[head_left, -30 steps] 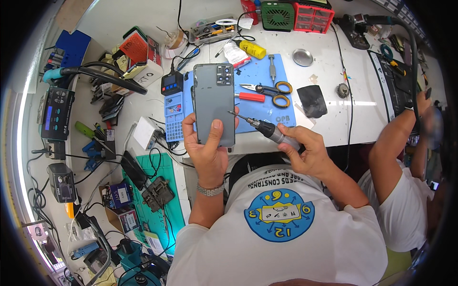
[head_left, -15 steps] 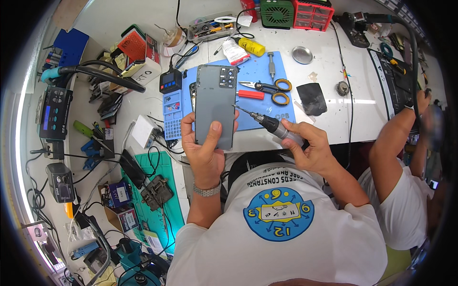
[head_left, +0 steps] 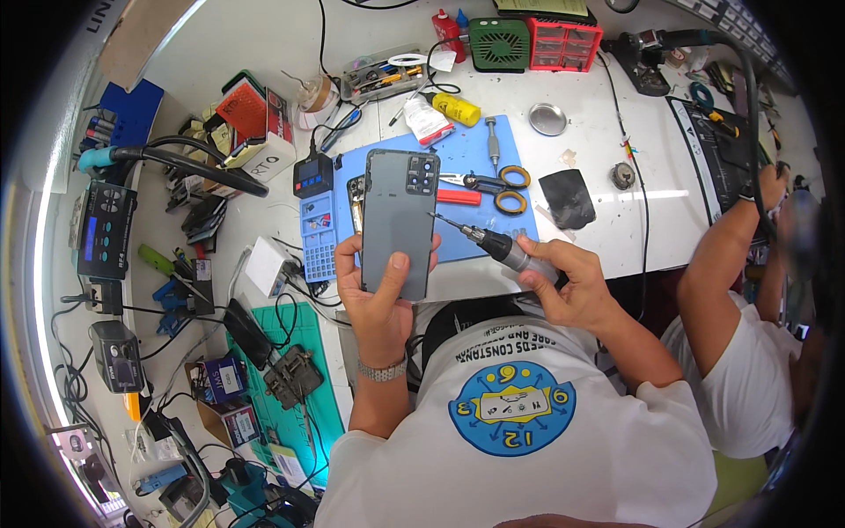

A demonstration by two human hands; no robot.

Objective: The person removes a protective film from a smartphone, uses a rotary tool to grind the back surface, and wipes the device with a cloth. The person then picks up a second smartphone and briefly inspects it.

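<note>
My left hand [head_left: 377, 304] holds a grey phone back cover [head_left: 396, 220] upright, thumb on its face and fingers around the far edge. Camera cutouts show at the cover's upper right. In my right hand [head_left: 568, 280] is a silver and black rotary tool [head_left: 495, 245]. Its thin bit points left, close to the cover's right edge; whether it touches I cannot tell. Beneath them lies a blue work mat [head_left: 475, 245], bearing scissors [head_left: 511, 202] with dark and orange handles, a red-handled tool [head_left: 459, 197] and a phone part [head_left: 356, 195] mostly hidden behind the cover.
A small black device [head_left: 312, 176] with blue buttons stands left of the mat. Beyond are a yellow bottle [head_left: 457, 109], a tool tray [head_left: 383, 81] and a red drawer box [head_left: 563, 46]. A black sheet [head_left: 567, 198] lies to the right. Another person's arm [head_left: 723, 251] rests at far right.
The view has tilted slightly, so the bench sits lower in the picture. Both hands keep their holds, and the bit stays near the cover's right edge.
</note>
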